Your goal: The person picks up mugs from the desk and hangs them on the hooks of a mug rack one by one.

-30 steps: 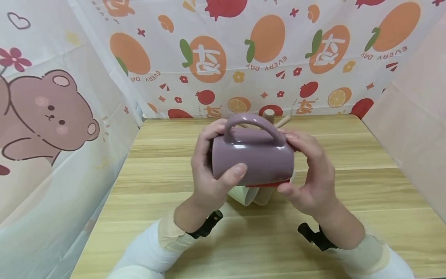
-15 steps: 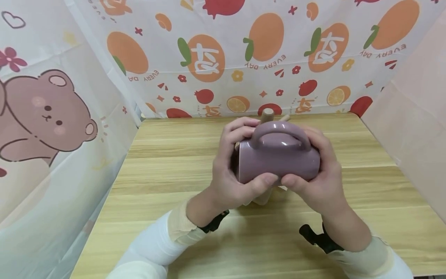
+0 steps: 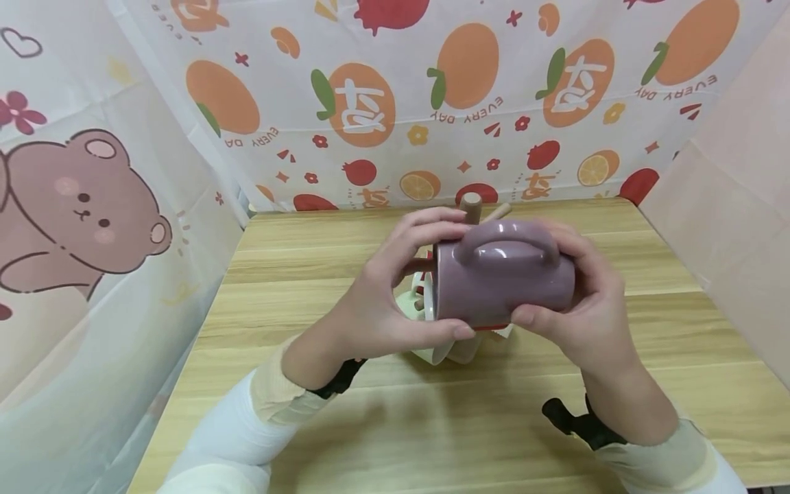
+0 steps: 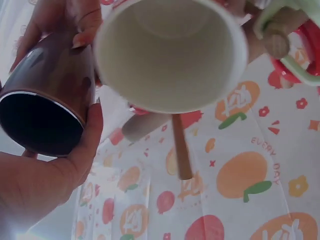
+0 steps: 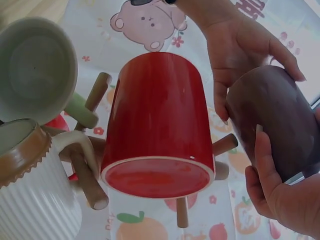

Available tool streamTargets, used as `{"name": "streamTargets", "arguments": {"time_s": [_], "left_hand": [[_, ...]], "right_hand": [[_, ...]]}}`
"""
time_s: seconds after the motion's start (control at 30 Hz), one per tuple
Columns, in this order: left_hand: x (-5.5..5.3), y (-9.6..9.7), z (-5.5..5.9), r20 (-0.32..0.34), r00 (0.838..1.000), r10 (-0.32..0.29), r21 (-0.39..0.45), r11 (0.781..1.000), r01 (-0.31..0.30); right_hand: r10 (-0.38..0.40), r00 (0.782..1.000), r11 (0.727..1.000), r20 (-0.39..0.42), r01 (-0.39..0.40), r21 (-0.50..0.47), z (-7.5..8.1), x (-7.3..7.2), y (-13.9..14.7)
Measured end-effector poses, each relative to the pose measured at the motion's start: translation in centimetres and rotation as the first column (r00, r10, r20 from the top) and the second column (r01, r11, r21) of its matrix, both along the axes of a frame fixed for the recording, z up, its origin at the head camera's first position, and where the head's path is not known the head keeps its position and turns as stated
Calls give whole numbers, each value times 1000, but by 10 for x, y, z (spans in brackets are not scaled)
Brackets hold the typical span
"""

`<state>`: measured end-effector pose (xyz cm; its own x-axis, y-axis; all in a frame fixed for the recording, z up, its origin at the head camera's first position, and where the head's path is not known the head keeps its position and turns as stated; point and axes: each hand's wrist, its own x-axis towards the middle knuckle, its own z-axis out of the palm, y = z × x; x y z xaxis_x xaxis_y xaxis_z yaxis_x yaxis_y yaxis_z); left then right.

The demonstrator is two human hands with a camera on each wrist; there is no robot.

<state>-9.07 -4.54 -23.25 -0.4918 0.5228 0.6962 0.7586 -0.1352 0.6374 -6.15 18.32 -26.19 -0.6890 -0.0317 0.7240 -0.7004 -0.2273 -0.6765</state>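
Note:
A glossy purple mug [image 3: 500, 295] lies on its side in the air, its handle up and its mouth to the left. My right hand [image 3: 592, 295] grips it round the base end, thumb in front and fingers behind. At the mouth end, my left hand [image 3: 382, 295] spans the rim, fingertips on top and thumb along the lower front. The left wrist view shows the mug's dark inside [image 4: 40, 125]. Behind stands a wooden mug rack [image 3: 471, 206], partly hidden. A red mug [image 5: 160, 115], a white ribbed mug [image 5: 40, 200] and a light green mug [image 5: 70, 60] hang on its pegs.
The rack stands on a wood-grain table [image 3: 278, 288]. A fruit-print cloth [image 3: 370, 137] hangs behind it, and a bear-print cloth [image 3: 92, 206] hangs on the left. Bare pegs such as this wooden peg [image 5: 225, 145] stick out beside the red mug.
The purple mug has moved to the right. My right hand has closed round its base end, and my left hand has shifted leftward along it to the rim, uncovering more of the rack's mugs.

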Motion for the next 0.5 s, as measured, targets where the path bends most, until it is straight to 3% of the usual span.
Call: {"name": "streamTargets", "arguments": {"time_s": [0.17, 0.3, 0.4, 0.5], "left_hand": [[3, 0, 7, -68, 997, -38, 47, 998, 41], [-1, 2, 9, -119, 990, -72, 60, 995, 80], [-3, 2, 8, -122, 989, -83, 56, 994, 90], [-4, 1, 7, -115, 990, -84, 50, 995, 91]], "right_hand": [[34, 998, 999, -49, -32, 42, 3, 3, -1], [115, 989, 991, -90, -108, 72, 5, 4, 1], [162, 982, 985, -101, -156, 70, 5, 5, 2], [159, 982, 987, -106, -154, 53, 1, 3, 1]]}}
